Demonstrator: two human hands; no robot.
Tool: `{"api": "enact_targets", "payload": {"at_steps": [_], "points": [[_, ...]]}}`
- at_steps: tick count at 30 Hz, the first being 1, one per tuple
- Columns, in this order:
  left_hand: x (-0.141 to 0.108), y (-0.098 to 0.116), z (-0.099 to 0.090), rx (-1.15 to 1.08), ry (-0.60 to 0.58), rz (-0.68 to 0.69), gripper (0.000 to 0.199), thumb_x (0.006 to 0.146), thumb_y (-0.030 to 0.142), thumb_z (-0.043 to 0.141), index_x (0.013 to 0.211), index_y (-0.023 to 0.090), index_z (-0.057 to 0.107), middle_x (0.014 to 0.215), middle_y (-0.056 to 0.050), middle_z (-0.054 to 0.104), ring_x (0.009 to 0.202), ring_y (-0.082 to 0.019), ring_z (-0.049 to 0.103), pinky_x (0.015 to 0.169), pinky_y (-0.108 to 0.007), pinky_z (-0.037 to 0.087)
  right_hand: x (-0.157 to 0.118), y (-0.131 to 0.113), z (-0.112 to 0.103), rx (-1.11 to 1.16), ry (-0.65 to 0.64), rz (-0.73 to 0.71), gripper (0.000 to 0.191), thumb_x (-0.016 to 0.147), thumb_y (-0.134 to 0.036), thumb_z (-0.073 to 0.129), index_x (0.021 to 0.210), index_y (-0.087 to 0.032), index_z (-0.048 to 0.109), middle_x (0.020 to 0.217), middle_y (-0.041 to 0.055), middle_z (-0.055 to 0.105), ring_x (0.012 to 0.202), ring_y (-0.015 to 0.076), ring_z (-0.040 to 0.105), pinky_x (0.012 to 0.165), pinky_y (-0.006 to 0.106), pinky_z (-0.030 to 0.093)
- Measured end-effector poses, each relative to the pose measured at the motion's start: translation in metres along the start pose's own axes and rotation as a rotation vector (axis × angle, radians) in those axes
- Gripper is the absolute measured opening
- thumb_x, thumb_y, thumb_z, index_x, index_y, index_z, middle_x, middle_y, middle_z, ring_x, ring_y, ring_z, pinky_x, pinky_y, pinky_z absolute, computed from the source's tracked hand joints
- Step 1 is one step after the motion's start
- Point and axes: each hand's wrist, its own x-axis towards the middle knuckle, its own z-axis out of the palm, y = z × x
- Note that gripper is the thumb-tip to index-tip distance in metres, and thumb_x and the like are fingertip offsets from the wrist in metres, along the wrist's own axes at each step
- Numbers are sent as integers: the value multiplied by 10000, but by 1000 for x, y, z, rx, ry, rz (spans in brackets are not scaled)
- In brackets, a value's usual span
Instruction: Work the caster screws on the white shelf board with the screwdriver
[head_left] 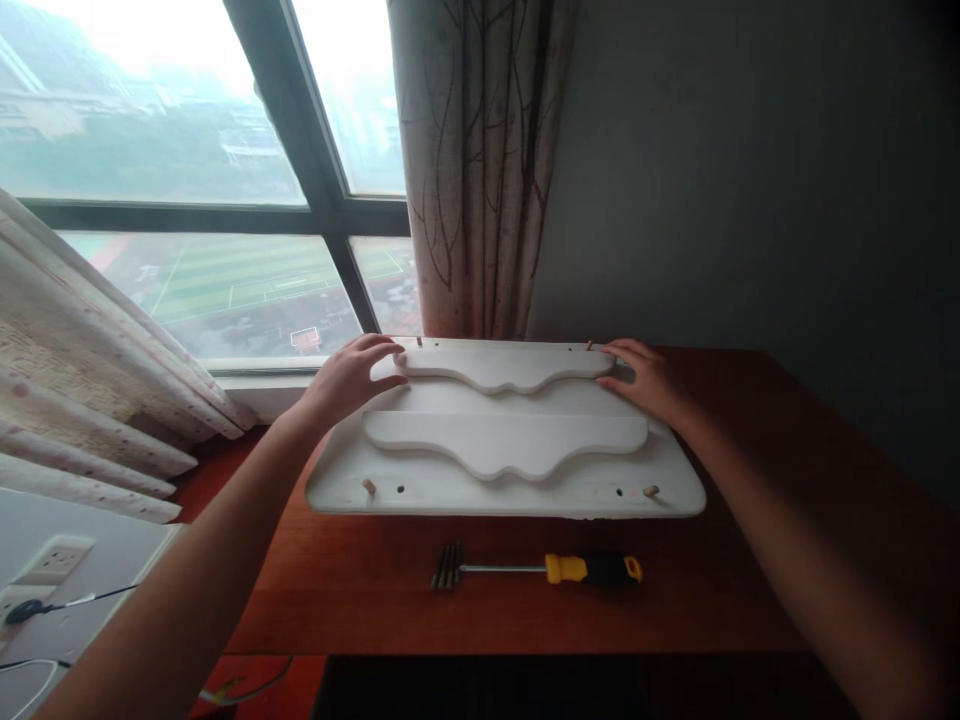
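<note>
A white board [510, 496] with rounded corners lies flat on the wooden table. Across its far part rests a white scalloped panel [502, 366], and a second scalloped panel [506, 440] lies nearer me. My left hand [356, 372] has its fingers and thumb around the left end of the far panel. At that panel's right end, my right hand [646, 378] grips it the same way. Wooden dowels stick up near the board's corners, among them a front left dowel [368, 486] and a front right dowel [651, 491], with dark holes beside them.
On the table [360, 610], in front of the board, lie a yellow and black screwdriver [592, 569] and several bolts [447, 566] by its tip. A window [247, 270] and curtain [480, 180] stand behind. Cables and a wall socket [56, 560] are at lower left.
</note>
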Motion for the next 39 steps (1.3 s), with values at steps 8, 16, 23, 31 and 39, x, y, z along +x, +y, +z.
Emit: {"api": "enact_targets", "payload": {"at_steps": [8, 16, 23, 31, 39], "points": [[7, -1, 3, 18, -1, 48, 492, 905, 602, 608, 1165, 197, 706, 1232, -133, 668, 1058, -313, 663, 869, -407, 544, 9, 9, 5, -18, -10, -27, 359, 865, -425, 692, 1179, -251, 707, 1156, 96, 680, 1094, 297, 655, 973, 468, 532], [18, -2, 5, 73, -45, 11, 384, 934, 493, 580, 1172, 218, 704, 1244, -108, 693, 1000, -304, 688, 811, -385, 541, 13, 13, 3, 26, -18, 27, 334, 923, -453, 602, 1186, -275, 702, 1177, 75, 723, 1084, 289, 684, 974, 463, 530], [26, -9, 10, 26, -10, -123, 369, 928, 448, 559, 1156, 219, 736, 1131, -108, 759, 943, -312, 718, 813, -390, 534, 16, 10, 8, 61, -27, 56, 292, 926, -378, 573, 1165, -273, 704, 1228, 89, 693, 1169, 288, 641, 1040, 492, 487], [51, -30, 9, -362, 157, -275, 466, 835, 527, 657, 1135, 188, 765, 990, -100, 776, 868, -274, 726, 842, -376, 556, 47, 18, 3, 186, 74, 153, 320, 882, -416, 648, 1133, -242, 742, 1072, 84, 721, 963, 249, 679, 913, 429, 545], [67, -36, 19, -735, 86, -488, 560, 633, 537, 845, 1063, 181, 805, 1016, -115, 786, 946, -296, 718, 862, -393, 564, 67, 36, 13, 401, 38, 371, 394, 780, -480, 755, 1083, -227, 771, 1089, 86, 762, 994, 268, 707, 969, 474, 540]]}}
